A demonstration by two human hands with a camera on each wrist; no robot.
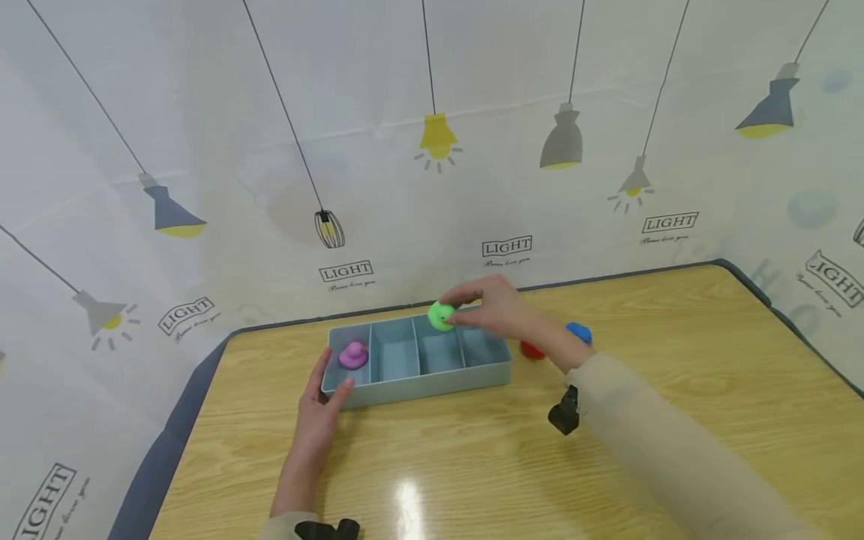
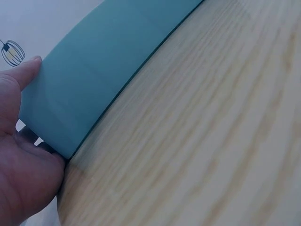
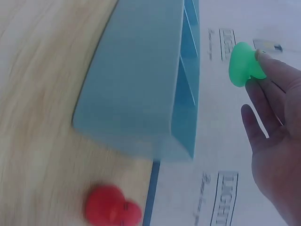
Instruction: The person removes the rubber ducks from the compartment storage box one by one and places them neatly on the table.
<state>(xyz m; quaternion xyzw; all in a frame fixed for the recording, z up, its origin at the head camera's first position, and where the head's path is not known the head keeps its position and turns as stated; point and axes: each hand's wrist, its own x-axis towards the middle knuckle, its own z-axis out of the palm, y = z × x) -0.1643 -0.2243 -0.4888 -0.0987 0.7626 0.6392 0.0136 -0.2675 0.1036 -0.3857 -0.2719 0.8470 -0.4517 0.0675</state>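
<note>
My right hand [image 1: 498,309] pinches a green toy duck [image 1: 441,316] between thumb and fingertips, above the third compartment from the left of a blue-grey divided box [image 1: 425,387]. In the right wrist view the duck [image 3: 241,65] is apart from the box and higher than its rim. My left hand [image 1: 319,420] holds the box's left end, thumb at the front and fingers along the side. Inside the leftmost compartment sits a purple toy duck [image 1: 352,356]. The left wrist view has the thumb on the box's wall [image 2: 94,70].
Right of the box, partly behind my right forearm, lie a red toy duck [image 1: 531,351] and a blue toy [image 1: 580,332]. The wooden table [image 1: 486,465] ends at a wall sheet [image 1: 405,217] printed with lamps, close behind the box.
</note>
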